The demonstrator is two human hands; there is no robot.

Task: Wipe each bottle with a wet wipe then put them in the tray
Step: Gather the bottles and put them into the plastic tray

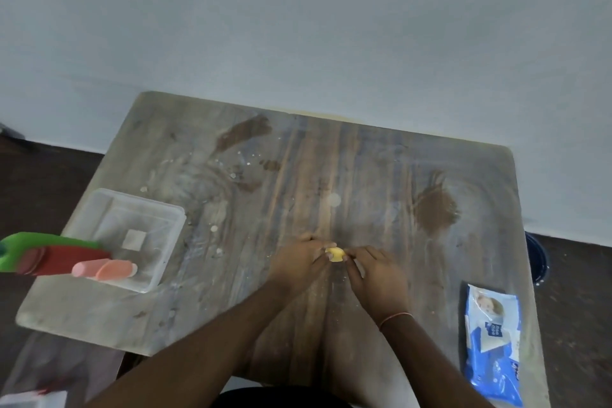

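Note:
Both my hands meet at the middle of the wooden table [331, 159] around a small yellow object [336, 254]. My left hand [299, 260] grips its left side and my right hand [376, 272] pinches its right side. Most of the yellow object is hidden by my fingers, so I cannot tell what it is. A clear plastic tray [172, 235] stands at the table's left edge. Across the tray's near side lie a green and red bottle [49, 253] and a pink bottle [106, 269]. I see no wipe in either hand.
A blue and white wet wipes pack [493, 344] lies near the table's right front corner. A dark round bucket [536, 257] sits on the floor past the right edge. A pale wall runs behind the table. Something white shows at the lower left corner [36, 399].

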